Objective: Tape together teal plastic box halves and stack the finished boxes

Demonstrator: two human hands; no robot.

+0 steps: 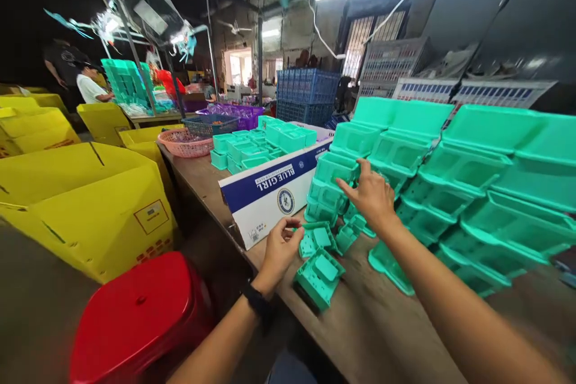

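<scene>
My right hand (372,193) is over the stacked green plastic bins (335,169), thumb and forefinger spread apart at the edge of the stack. Whether its fingertips touch a bin I cannot tell. Lower and to the left, my left hand (282,247) has its fingers curled towards the thumb, beside a small green plastic box (317,239). Anything between those fingertips is too small to make out. Another small green box (320,277) lies tilted near the table edge, and more small green pieces (350,234) lie under my right hand.
A white and blue cardboard panel (270,195) stands across the brown table (198,187), with green boxes (252,147) behind it. Tall rows of green bins (477,168) fill the right side. A red stool (135,312) and yellow cartons (90,204) stand at left.
</scene>
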